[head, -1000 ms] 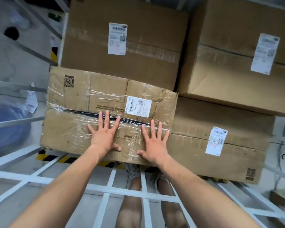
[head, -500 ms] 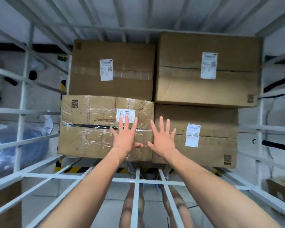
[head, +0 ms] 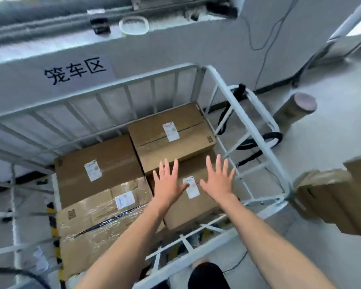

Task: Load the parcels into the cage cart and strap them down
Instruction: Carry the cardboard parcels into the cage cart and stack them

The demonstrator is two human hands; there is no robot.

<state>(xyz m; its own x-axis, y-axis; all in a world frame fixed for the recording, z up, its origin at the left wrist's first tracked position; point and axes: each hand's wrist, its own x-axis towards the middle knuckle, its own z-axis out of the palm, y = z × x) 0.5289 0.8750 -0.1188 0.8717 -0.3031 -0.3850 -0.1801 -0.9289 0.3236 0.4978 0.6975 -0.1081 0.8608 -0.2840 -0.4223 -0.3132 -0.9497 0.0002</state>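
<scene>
Several brown cardboard parcels lie inside the white cage cart [head: 233,105]. A film-wrapped parcel [head: 96,226] is at the near left, a plain one [head: 113,157] behind it, another [head: 154,134] at the far right, and one [head: 188,207] at the near right. My left hand [head: 168,182] and my right hand [head: 218,181] are spread flat with straight fingers above the near right parcel, holding nothing. Whether they touch it is unclear.
More cardboard boxes [head: 331,195] stand outside the cart on the right. Black straps or cables [head: 256,142] hang by the cart's right side. A brown tape roll [head: 296,109] lies on the floor beyond. A wall with a sign [head: 75,70] is behind.
My view has risen and swung to the right. Both hands have left the film-wrapped parcel and now hover over the near right parcel, still spread flat.
</scene>
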